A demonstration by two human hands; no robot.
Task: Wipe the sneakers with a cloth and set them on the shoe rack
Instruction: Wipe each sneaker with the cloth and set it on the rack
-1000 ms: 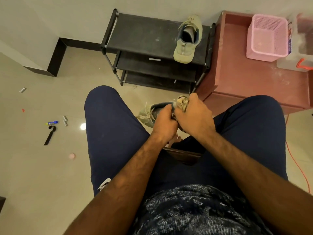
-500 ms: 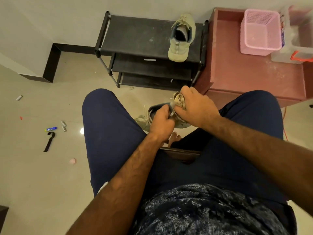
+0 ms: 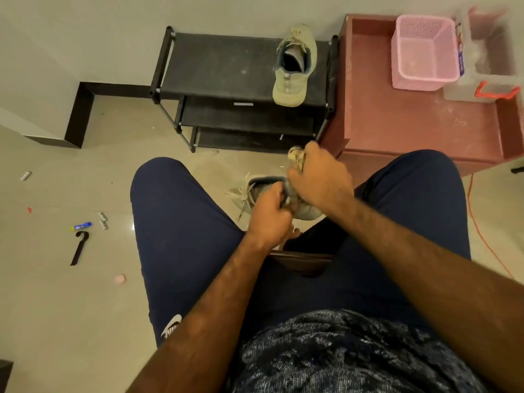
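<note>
Grey sneaker (image 3: 263,191), light and soft: left hand (image 3: 269,219) grips its collar, the firm spot; right hand (image 3: 317,182) clenches cloth (image 3: 296,158).

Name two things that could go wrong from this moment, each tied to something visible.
1. The loose laces dangle from the held sneaker; they might snag as the left hand lifts it to the shoe rack.
2. The shelved sneaker has its toe at the front edge; a nudge could tip it off.

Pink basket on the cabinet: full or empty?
Empty: the pink basket stands upright, and its bare mesh floor shows through the open top.
</note>
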